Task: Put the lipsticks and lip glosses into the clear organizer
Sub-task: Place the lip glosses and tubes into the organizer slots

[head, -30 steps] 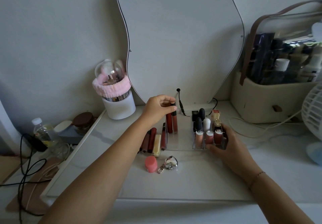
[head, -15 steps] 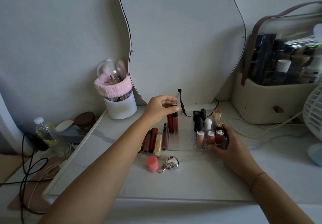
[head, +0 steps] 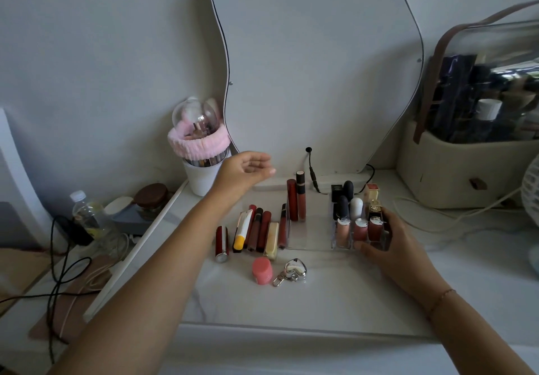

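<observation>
Sitting closest to me on the white tabletop point(head: 320, 301) are a little pink jar point(head: 262, 270) and a silver heart keychain point(head: 293, 271), just beside each other. A bit further back, my right hand point(head: 390, 249) grips the front right corner of the clear organizer point(head: 309, 237). The thumb lies along the front wall and the fingers curl round the right side.

Left of the organizer a row of loose tubes lies flat. There's a red lipstick point(head: 222, 243) on the far left, then a white tube with a yellow cap point(head: 242, 233), two dark lip glosses point(head: 264, 229) and a cream-gold tube point(head: 271, 240). One more red gloss point(head: 282, 226) is right up against the organizer's left wall.

Inside, the small compartments on the right hold upright lipsticks point(head: 356, 208) in three rows. The big open section has two tall lip glosses point(head: 292, 199) standing in its back left corner, touching each other.

My left hand point(head: 245, 170) hovers above the table just left of those two, fingers relaxed and loosely spread, holding nothing. Behind it are a white cup point(head: 201, 179) wearing a pink headband point(head: 198, 141), plus the wavy mirror point(head: 315, 54). Off to the right is a beige storage box point(head: 466, 167) full of bottles.
</observation>
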Demonstrator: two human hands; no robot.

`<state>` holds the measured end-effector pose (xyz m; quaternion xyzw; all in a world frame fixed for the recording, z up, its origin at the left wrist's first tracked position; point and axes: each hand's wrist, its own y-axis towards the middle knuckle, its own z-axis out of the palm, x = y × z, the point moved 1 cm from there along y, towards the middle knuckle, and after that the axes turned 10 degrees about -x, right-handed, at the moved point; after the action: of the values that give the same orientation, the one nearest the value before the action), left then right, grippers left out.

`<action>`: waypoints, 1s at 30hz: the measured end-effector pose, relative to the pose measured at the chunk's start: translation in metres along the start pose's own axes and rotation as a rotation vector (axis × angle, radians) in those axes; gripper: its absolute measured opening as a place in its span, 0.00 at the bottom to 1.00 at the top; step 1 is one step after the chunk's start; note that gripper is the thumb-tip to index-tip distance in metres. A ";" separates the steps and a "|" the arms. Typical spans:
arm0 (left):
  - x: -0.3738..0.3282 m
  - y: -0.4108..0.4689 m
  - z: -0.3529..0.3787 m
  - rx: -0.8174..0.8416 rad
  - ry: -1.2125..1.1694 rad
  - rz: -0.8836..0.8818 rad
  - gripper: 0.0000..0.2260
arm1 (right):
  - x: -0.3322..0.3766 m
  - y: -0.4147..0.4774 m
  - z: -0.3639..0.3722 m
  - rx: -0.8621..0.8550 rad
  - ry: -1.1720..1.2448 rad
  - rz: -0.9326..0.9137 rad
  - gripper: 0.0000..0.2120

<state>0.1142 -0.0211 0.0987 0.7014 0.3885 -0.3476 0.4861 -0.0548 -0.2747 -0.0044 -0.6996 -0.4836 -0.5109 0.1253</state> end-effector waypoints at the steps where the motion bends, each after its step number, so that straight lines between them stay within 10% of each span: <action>1: 0.006 -0.002 -0.011 -0.026 0.013 -0.016 0.11 | 0.000 0.000 0.000 0.004 0.007 0.001 0.37; 21: 0.080 -0.046 -0.048 -0.149 0.324 -0.256 0.09 | -0.004 0.002 0.001 -0.013 -0.017 -0.037 0.35; 30: 0.077 0.002 -0.003 0.044 0.417 -0.402 0.14 | -0.005 0.002 0.001 -0.007 -0.010 -0.009 0.36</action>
<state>0.1508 -0.0032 0.0339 0.6768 0.6038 -0.2938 0.3018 -0.0531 -0.2777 -0.0081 -0.7002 -0.4857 -0.5098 0.1181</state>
